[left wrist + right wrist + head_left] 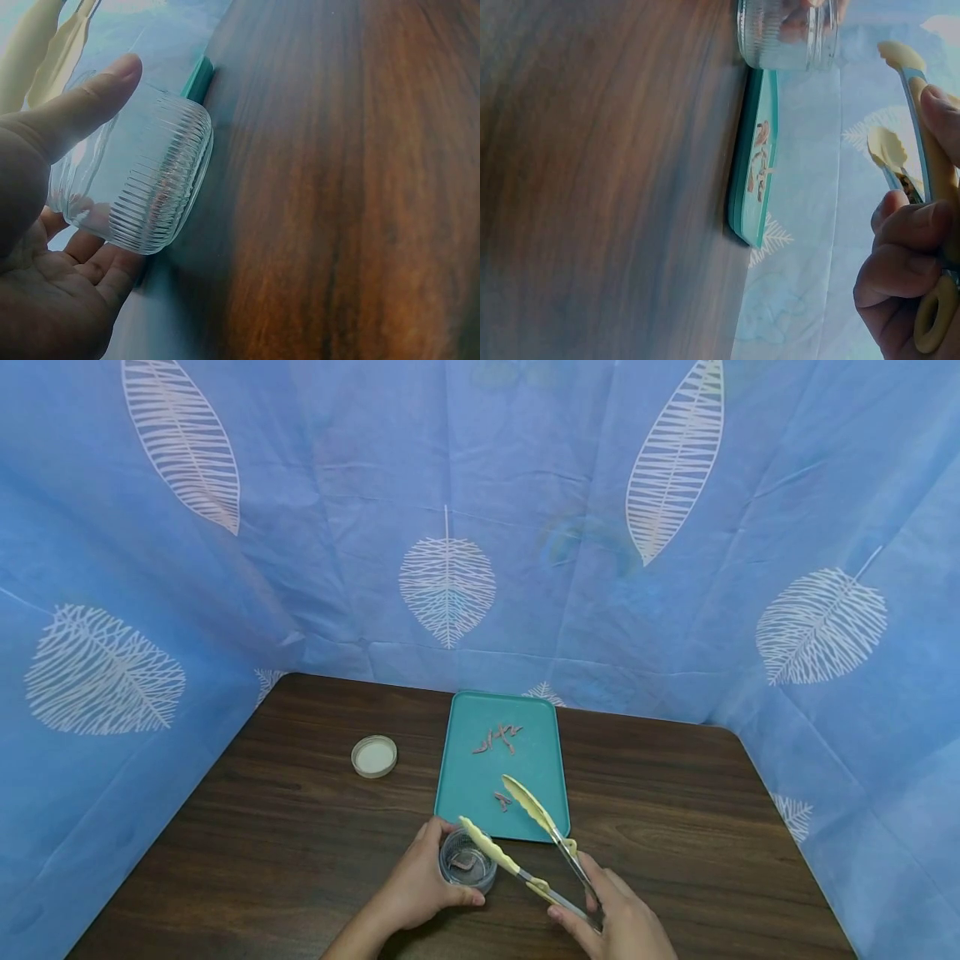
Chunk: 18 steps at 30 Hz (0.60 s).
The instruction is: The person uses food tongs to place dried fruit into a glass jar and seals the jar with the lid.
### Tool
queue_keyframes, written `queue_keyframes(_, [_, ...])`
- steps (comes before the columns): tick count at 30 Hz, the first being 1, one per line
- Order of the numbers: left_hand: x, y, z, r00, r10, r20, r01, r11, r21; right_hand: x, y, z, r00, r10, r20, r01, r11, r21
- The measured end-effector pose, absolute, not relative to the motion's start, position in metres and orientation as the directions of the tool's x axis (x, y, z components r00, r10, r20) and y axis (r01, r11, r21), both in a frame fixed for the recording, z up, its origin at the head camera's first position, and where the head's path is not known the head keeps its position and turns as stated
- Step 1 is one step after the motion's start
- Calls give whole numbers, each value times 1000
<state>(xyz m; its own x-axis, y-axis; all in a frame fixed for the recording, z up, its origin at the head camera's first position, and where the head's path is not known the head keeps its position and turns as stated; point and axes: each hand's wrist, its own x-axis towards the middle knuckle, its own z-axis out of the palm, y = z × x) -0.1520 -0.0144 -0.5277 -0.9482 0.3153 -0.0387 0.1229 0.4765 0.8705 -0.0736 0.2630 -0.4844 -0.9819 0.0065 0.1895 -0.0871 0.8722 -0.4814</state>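
A small ribbed glass jar (487, 882) sits at the front of the table, without its lid, a pinkish-brown strip (462, 863) inside. My left hand (420, 878) grips the jar from the left, thumb on the near side and fingers around the far side. My right hand (621, 917) holds metal tongs (532, 808) with cream scalloped tips. The tong arms are spread, one tip over the jar's rim and the other above the tray's near part. Nothing shows between the tips. Several similar strips (501, 737) lie on the teal tray (461, 777), with a smaller cluster (502, 800) nearer me.
A round lid (374, 757) lies on the dark wooden table (315, 852), left of the tray. Blue cloth (360, 568) with white leaf prints hangs behind the table and along both sides.
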Motion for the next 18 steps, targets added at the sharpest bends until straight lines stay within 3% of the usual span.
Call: queue_keyframes(18, [-153,-14,-526,-947,316,-64,98,471,877,-91,277,-473,-991,133,-29,129,846,-517])
